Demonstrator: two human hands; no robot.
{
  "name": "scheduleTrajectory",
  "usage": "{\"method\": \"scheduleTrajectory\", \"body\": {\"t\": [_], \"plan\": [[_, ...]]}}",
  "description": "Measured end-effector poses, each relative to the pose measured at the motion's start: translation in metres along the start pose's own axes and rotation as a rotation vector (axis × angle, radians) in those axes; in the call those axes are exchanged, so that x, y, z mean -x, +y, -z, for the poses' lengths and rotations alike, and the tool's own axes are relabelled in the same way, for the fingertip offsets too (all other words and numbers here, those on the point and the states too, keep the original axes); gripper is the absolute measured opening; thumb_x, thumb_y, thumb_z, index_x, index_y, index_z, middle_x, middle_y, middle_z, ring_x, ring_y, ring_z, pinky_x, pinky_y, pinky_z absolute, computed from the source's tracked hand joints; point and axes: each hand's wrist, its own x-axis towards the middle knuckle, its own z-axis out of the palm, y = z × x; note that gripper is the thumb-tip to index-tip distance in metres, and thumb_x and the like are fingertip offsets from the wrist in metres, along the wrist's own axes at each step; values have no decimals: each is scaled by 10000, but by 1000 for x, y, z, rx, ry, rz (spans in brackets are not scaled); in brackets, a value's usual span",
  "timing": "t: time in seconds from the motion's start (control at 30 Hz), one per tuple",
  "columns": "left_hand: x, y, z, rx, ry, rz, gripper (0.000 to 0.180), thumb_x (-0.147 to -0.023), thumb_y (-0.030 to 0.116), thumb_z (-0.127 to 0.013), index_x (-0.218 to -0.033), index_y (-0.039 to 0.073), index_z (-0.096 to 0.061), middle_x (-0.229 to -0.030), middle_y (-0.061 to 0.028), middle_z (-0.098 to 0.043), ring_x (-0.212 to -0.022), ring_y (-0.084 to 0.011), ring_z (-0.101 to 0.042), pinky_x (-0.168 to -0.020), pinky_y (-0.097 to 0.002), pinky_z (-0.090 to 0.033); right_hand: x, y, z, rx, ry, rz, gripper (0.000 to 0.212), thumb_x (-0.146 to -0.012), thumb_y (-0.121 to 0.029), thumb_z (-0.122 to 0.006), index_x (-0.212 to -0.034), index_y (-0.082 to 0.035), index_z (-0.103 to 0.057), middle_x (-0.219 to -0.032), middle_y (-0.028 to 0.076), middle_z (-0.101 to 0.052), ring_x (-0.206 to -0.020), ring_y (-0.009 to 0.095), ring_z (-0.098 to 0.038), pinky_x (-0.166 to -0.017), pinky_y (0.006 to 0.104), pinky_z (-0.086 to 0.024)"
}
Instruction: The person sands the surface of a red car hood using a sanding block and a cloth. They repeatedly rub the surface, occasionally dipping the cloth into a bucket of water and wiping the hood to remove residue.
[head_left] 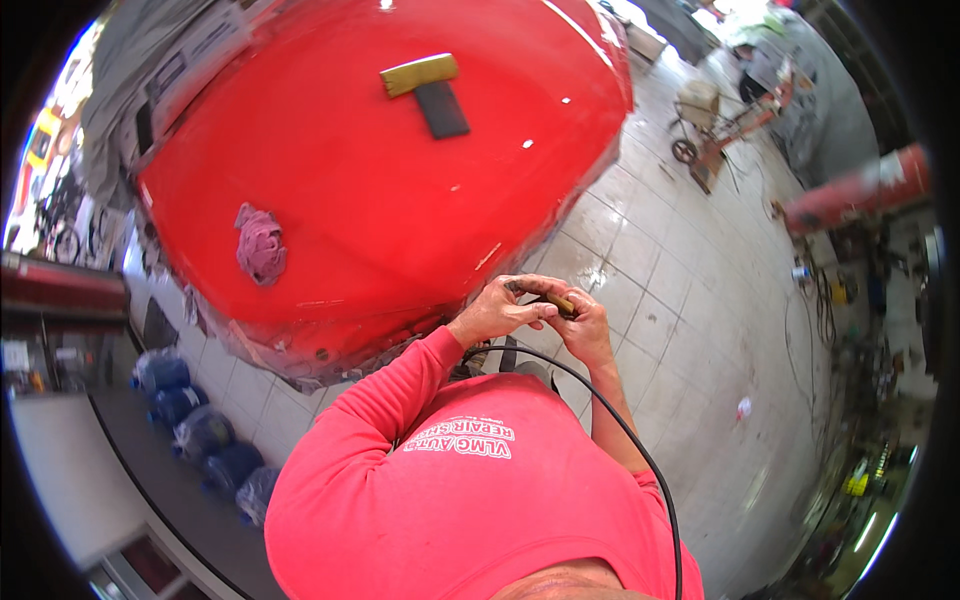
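Observation:
In front of my chest, both hands meet just off the edge of a glossy red car body panel (350,190). My left hand (495,310) is closed, its fingers and thumb around one end of a small yellow-brown piece (562,304), whose exact kind I cannot make out. The fingers of my right hand (588,325) close on the other end of that piece. On the panel lie a yellow-brown block (420,74) and a black rectangular block (441,110), touching. A crumpled pink rag (260,245) rests toward the panel's left side.
Clear plastic sheeting (270,355) edges the panel. A black cable (625,425) curves past my right arm. Several blue water jugs (185,405) stand at the lower left. On the tiled floor (650,330), a wheeled orange-red machine (710,150) and a red post (850,195) stand at right.

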Motion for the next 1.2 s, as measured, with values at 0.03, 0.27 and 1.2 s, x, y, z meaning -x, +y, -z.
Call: {"method": "scheduleTrajectory", "body": {"t": [0.03, 0.27, 1.2], "plan": [[0, 4, 0, 52, 10, -11, 355, -990, 58, -775, -1342, 34, -742, -1424, -102, -687, -1121, -166, -707, -892, -314, -637, -14, 1, 1, -37, -35, 8, 225, -862, -129, -875, -1034, -10, -794, -983, 90, -751, -878, 218, -730, -780, 358, -574], [11, 2, 27, 13, 382, -365, 275, -1059, -9, -624, -1324, -35, -694, -1582, -161, -567, -1430, -254, -563, -1121, -363, -534, -114, -3, -19, -59, -473, 144, 271, -810, -129, -931, -970, -19, -743, -1073, 89, -762, -981, 196, -728, -829, 333, -594], [84, 156, 321, -1692, 1386, 402, 813, -1119, 557, -445, -1659, -33, -296, -1688, -309, -354, -1580, -458, -332, -1288, -473, -341, -466, -42, -86, 825, -397, 640, 807, -1069, -677, -447, -1672, -142, -405, -1770, -2, -326, -1675, 306, -137, -1322, 650, -134]]}}
